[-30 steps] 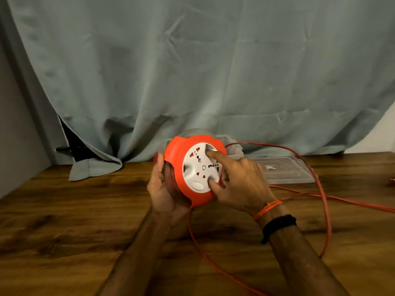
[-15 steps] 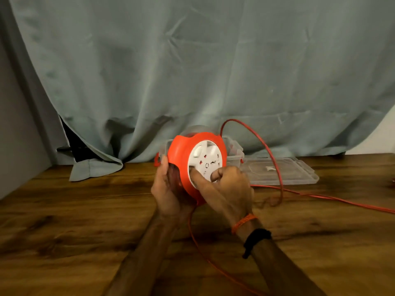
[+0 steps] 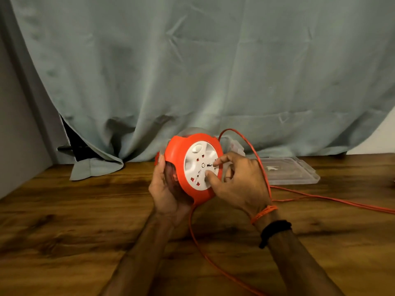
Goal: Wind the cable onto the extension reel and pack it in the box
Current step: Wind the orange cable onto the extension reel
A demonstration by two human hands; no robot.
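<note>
The extension reel (image 3: 192,167) is a rounded drum with a smooth orange plastic shell and a white circular socket face, held above the wooden table (image 3: 74,221) near its middle, face tilted toward the camera and to the right. The white face carries moulded recesses, small red shutters and one round button near its upper edge.

The left hand (image 3: 168,193) cups the rear and underside of the shell, fingers wrapped around the left side in a firm grip. The right hand (image 3: 237,184) rests against the white face: thumb and index finger press into its recesses, the remaining fingers curled loosely behind the rim.

The cable (image 3: 245,142) is thin, round and orange. One loop rises over the reel's right side and passes behind the right hand; another run leaves the underside of the drum and trails toward the near edge of the table. Two further strands lie on the table to the right.

A clear plastic lid (image 3: 292,171) (flat, rectangular, with raised edges) lies on the table behind the right hand. The clear box (image 3: 235,145) is largely hidden behind the reel. A grey-green curtain (image 3: 192,71), creased and matte, hangs behind the table.
</note>
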